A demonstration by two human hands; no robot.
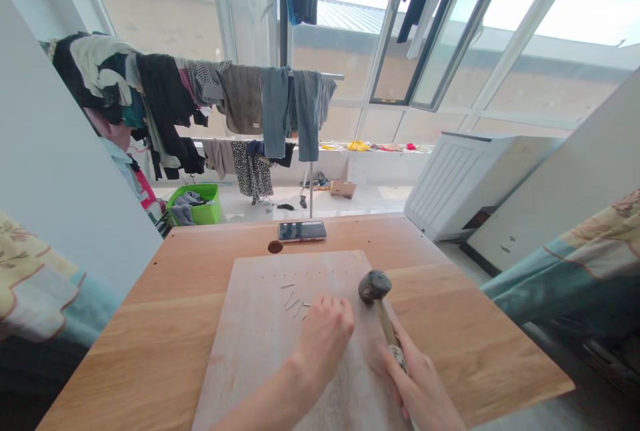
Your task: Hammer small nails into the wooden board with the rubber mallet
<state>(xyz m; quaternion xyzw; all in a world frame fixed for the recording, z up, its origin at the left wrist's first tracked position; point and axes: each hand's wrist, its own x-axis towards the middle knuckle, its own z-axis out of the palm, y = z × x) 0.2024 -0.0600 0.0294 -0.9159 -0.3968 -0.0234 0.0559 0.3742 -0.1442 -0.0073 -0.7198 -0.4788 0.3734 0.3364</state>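
Left forearm [270, 404] reaches in low, its hand [325, 344] curled, fingers closed loosely on nothing I can see, just beside small nails [293, 301] on a pale cutting board [250, 377]. I've got the right hand [417, 384] gripping a hammer [387, 324] by its handle, long axis running up-left, head pointing away, at the board's edge.

L hand [324, 341], R hand [423, 387] & L forearm [265, 411] bare. Cream floral cloth [35, 277] w/ teal band [90, 307] at L & R edges, dark below; can't tell if worn.
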